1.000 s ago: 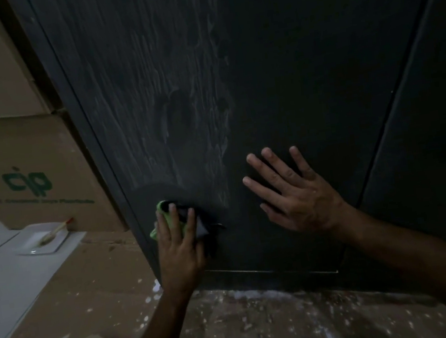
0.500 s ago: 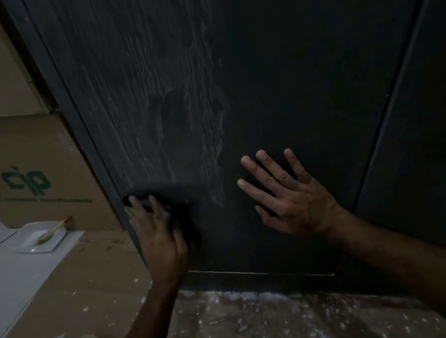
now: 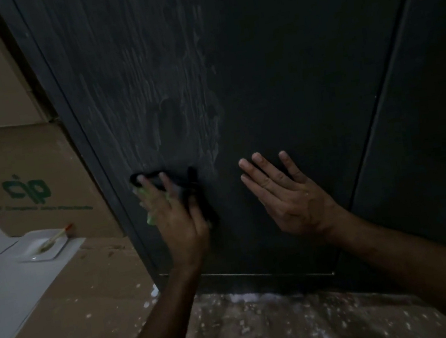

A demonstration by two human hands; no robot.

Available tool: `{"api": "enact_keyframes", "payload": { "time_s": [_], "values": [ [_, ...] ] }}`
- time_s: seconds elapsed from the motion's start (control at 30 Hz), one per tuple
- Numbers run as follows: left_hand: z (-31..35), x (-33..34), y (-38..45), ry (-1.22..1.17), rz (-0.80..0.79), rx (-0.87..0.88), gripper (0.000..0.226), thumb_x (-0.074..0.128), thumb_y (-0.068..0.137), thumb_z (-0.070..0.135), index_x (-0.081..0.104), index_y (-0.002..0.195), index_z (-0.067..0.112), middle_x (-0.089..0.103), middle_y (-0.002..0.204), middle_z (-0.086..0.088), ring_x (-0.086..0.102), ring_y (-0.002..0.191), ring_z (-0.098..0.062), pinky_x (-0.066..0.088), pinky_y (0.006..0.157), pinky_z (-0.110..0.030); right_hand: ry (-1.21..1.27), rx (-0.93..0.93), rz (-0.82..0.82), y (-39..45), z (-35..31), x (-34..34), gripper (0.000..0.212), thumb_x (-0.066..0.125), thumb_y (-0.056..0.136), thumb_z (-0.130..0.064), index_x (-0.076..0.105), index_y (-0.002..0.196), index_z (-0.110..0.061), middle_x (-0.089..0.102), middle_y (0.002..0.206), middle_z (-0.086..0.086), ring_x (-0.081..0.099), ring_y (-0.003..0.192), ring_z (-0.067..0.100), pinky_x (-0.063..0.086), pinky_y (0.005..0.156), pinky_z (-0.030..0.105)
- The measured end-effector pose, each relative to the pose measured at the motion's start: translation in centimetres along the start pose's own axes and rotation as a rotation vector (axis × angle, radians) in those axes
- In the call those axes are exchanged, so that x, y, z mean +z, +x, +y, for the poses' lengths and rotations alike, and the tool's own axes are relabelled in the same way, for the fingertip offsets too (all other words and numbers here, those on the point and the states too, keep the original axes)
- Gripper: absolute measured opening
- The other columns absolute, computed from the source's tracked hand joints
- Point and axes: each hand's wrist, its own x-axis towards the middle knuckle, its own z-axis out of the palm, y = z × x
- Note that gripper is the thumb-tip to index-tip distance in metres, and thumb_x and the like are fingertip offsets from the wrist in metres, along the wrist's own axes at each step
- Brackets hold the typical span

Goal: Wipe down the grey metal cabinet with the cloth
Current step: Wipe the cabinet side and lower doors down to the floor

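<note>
the cloth is pressed flat under the left hand low on the cabinet; the right hand, fingers spread, braces beside it. overlapping strokes should be carried upward through the streaks.

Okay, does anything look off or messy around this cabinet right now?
Yes. The cabinet door carries pale streaky smears above the cloth under the left hand, so that patch is not clean. The floor below is speckled with white flecks. The right hand rests flat on the door.
</note>
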Motion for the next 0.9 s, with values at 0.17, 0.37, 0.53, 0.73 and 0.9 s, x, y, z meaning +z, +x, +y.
{"api": "enact_keyframes", "payload": {
  "time_s": [0.17,0.37,0.53,0.73,0.9],
  "values": [
    [-3.0,-1.5,-3.5,0.24,-0.24,0.491,0.073,0.05,0.098,0.031,0.022,0.164,0.019,-0.002,0.176,-0.013,-0.002,0.161,-0.042,0.011,0.13,-0.06,-0.021,0.009,0.024,0.4,-0.2,-0.2,0.065,0.055,0.098,-0.02,0.034,0.157,-0.004,0.023,0.168,0.014,0.023,0.156,0.032,0.01,0.126,0.058],
    [-3.6,-4.3,4.6,-0.015,0.202,-0.182,0.072,0.041,0.109,0.019,0.001,0.167,0.007,0.005,0.173,-0.026,0.01,0.16,-0.045,0.002,0.132,-0.031,-0.011,0.007,0.014,0.4,-0.2,-0.5,0.061,0.051,0.101,-0.025,0.036,0.157,-0.005,0.023,0.168,0.014,0.021,0.156,0.031,0.007,0.127,0.057],
    [-3.1,-2.7,0.7,0.136,-0.093,0.296,0.072,0.045,0.103,0.021,0.014,0.167,0.015,0.01,0.17,-0.03,-0.007,0.161,-0.044,0.018,0.122,-0.075,-0.022,0.01,-0.01,0.5,-0.1,-1.1,0.063,0.053,0.1,-0.027,0.037,0.156,-0.004,0.023,0.168,0.014,0.022,0.156,0.032,0.011,0.127,0.058],
    [-3.3,-4.4,5.6,-0.005,0.165,-0.09,0.074,0.04,0.109,0.026,-0.004,0.168,0.031,-0.004,0.173,-0.026,0.005,0.161,-0.047,0.018,0.127,-0.065,-0.029,0.008,-0.024,0.4,-0.1,-1.1,0.063,0.053,0.1,-0.025,0.035,0.157,-0.005,0.021,0.169,0.014,0.02,0.156,0.032,0.01,0.126,0.058],
    [2.0,-0.8,3.0,0.105,-0.074,0.415,0.074,0.05,0.101,0.029,0.018,0.166,0.016,-0.012,0.176,-0.009,-0.007,0.162,-0.041,-0.004,0.131,-0.053,-0.026,-0.006,-0.02,0.4,0.1,-1.0,0.064,0.055,0.097,-0.023,0.037,0.156,-0.004,0.022,0.168,0.015,0.021,0.156,0.033,0.008,0.126,0.059]
  ]
}}
